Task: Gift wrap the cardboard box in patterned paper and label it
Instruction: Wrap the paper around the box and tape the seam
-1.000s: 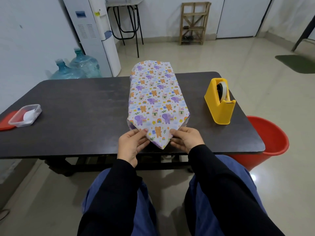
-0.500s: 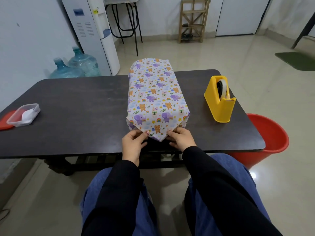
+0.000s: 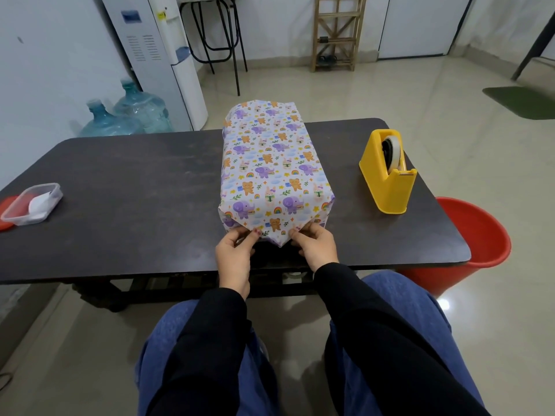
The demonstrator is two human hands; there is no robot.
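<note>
your left hand and right hand have crept boxward, pinching the flap: flimsy-looking paper, grip its edges.

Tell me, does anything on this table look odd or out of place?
Nothing spilled or damaged. The wrapped box is only unfinished: its near pointed flap is loose, pinched by the left hand and right hand. The tape dispenser stands upright to its right; the plastic container sits at the left edge of the table.
</note>
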